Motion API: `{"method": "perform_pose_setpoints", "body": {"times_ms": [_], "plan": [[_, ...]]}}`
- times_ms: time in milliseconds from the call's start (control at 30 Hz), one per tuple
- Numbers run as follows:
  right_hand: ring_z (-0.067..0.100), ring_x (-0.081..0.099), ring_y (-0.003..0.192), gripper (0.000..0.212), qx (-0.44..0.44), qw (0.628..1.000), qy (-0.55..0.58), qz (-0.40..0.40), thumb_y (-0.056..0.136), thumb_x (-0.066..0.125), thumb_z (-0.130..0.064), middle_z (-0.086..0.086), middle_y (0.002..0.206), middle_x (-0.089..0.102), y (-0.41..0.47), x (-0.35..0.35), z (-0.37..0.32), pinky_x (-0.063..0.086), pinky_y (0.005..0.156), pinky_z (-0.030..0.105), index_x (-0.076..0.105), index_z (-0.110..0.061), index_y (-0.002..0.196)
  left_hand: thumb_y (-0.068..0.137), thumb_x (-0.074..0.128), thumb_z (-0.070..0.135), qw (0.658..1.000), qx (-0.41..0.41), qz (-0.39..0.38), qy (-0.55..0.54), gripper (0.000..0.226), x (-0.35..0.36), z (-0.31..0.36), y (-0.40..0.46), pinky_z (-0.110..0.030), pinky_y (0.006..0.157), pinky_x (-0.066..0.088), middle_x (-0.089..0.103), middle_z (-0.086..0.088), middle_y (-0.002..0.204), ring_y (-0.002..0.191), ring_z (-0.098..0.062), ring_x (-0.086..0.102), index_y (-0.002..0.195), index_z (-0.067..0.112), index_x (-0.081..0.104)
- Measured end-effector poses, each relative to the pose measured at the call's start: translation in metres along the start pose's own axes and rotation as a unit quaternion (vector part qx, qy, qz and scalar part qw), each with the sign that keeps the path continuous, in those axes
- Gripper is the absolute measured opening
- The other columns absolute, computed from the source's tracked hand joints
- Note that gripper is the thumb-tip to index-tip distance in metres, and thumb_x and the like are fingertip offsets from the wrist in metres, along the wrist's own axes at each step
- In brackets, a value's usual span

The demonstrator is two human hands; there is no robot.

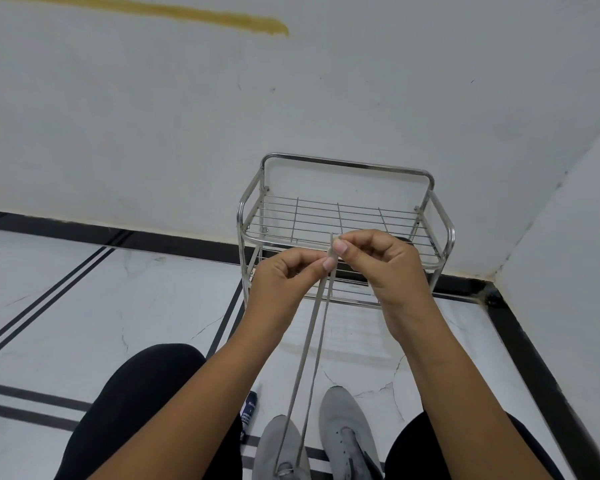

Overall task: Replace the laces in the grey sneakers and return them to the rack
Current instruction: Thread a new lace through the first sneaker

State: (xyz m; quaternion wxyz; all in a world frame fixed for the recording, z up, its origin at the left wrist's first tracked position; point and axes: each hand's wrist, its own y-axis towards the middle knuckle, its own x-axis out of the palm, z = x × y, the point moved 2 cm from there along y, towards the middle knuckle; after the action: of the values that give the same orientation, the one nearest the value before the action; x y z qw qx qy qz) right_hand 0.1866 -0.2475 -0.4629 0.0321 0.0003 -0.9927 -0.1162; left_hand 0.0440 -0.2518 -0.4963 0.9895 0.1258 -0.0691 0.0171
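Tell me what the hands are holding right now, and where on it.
Both the left hand and right hand pinch the grey lace at its two raised ends, held together above the left sneaker.

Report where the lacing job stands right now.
Done: little that shows; the right sneaker shows bare eyelets, no lace. In hand: the left hand and right hand pinch the two ends of a grey lace that runs down to the left sneaker. Left: finish both shoes and set them on the bare rack.

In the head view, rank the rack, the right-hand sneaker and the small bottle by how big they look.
1. Rack, largest, though farthest away.
2. Right-hand sneaker, cut off by the frame edge.
3. Small bottle, smallest, partly hidden behind the left arm.
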Motion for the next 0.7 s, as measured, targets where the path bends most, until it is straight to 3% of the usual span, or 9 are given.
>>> {"method": "perform_pose_setpoints", "body": {"times_ms": [167,467,700], "plan": [[0.011,0.07,0.083,0.008,0.004,1.0,-0.004,0.001,0.08,0.074,-0.011,0.003,0.084,0.073,-0.0006,0.0004,-0.0008,0.053,0.072,0.016,0.073,-0.009,0.088,0.082,0.073,0.012,1.0,0.008,0.006,0.029,0.007,-0.0003,0.0017,-0.0011,-0.02,0.078,0.055,0.075,-0.004,0.084,0.085,-0.014,0.069,0.088,0.01,0.075],[0.003,0.067,0.097,0.022,0.032,0.999,-0.005,0.023,0.081,0.072,-0.025,-0.005,0.099,0.075,0.001,-0.005,0.0027,0.049,0.08,0.019,0.075,-0.013,0.099,0.083,0.072,0.015,0.999,0.004,0.022,0.037,0.007,-0.0027,0.0026,-0.0014,-0.015,0.072,0.052,0.073,-0.001,0.08,0.077,-0.007,0.066,0.087,0.01,0.075],[0.001,0.069,0.088,0.016,0.015,1.0,-0.004,-0.002,0.081,0.072,-0.016,0.0,0.095,0.075,-0.0008,-0.0021,0.0025,0.049,0.07,0.009,0.075,-0.009,0.095,0.083,0.073,0.017,0.999,0.012,0.015,0.05,0.008,-0.0031,0.0019,-0.0007,-0.02,0.076,0.055,0.073,0.0,0.082,0.08,-0.01,0.067,0.088,0.011,0.075]]}}
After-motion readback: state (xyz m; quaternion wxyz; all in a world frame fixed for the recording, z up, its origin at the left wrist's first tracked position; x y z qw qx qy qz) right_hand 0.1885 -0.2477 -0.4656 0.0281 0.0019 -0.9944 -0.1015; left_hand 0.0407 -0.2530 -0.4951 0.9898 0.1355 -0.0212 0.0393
